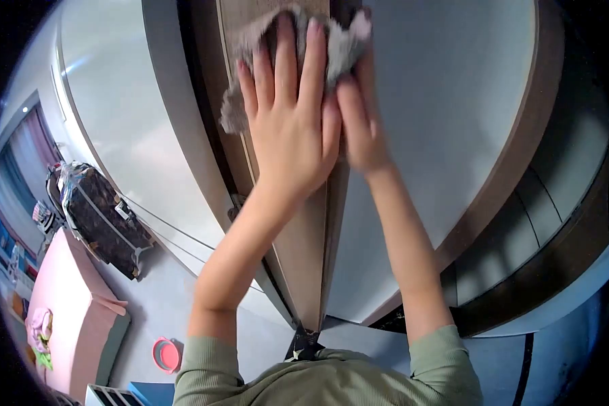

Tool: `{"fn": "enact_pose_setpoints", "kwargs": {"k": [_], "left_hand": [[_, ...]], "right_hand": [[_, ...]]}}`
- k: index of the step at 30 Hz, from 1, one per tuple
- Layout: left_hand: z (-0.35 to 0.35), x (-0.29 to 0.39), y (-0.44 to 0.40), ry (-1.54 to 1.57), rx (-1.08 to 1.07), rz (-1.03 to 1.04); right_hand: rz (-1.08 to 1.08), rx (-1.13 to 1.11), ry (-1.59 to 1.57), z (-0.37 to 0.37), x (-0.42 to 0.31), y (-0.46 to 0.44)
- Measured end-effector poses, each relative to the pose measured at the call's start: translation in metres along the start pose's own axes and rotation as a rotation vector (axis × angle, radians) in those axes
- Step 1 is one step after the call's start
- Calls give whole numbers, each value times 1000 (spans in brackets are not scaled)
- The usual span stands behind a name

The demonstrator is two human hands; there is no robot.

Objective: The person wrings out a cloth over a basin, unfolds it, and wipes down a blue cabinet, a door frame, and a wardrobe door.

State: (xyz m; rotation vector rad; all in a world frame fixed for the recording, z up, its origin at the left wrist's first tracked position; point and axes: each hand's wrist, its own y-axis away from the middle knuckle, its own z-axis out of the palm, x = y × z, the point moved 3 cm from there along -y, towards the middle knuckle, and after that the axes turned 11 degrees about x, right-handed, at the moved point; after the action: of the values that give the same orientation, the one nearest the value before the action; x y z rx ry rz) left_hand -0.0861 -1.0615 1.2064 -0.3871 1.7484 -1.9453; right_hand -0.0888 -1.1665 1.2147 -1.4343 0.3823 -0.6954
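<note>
Curtains [35, 143], pink and teal, hang between nine and ten o'clock on my feed. Near eight o'clock I see a piece of furniture draped in pink [68, 291], with a dark strapped bundle [105, 216] just beyond it at nine. A white panel [118, 101] stands at ten, and a pink-rimmed basin [176, 358] sits on the floor between seven and eight.

At twelve o'clock I have the left hand [287, 132], its back toward me, fingers straight and spread flat over a shaggy grey cloth [345, 51]. That cloth lies against the upper part of a wooden strip [301, 271], which runs down to six o'clock. Toward one o'clock, the right hand [365, 139] meets the cloth's edge, just beside the left thumb. Its fingers are partly hidden, so I cannot tell whether it grips. Further over, a smooth grey panel [446, 122] spans one to three, with a curved brown border [548, 54] at two.
</note>
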Motion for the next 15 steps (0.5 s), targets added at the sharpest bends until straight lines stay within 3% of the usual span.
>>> {"fn": "enact_pose_setpoints", "kwargs": {"k": [3, 8, 10, 13, 15], "left_hand": [[-9, 7, 57, -16, -80, -74], [-30, 18, 161, -50, -301, -129], [-29, 15, 164, -42, -319, -108], [-25, 8, 118, -37, -315, -48], [-15, 0, 75, -20, -152, -17]], "right_hand": [[251, -73, -70, -11, -22, 58], [344, -99, -45, -21, -37, 143], [361, -97, -31, -20, -39, 152], [217, -72, -42, -16, -29, 109], [206, -46, -93, -7, -24, 66]]}}
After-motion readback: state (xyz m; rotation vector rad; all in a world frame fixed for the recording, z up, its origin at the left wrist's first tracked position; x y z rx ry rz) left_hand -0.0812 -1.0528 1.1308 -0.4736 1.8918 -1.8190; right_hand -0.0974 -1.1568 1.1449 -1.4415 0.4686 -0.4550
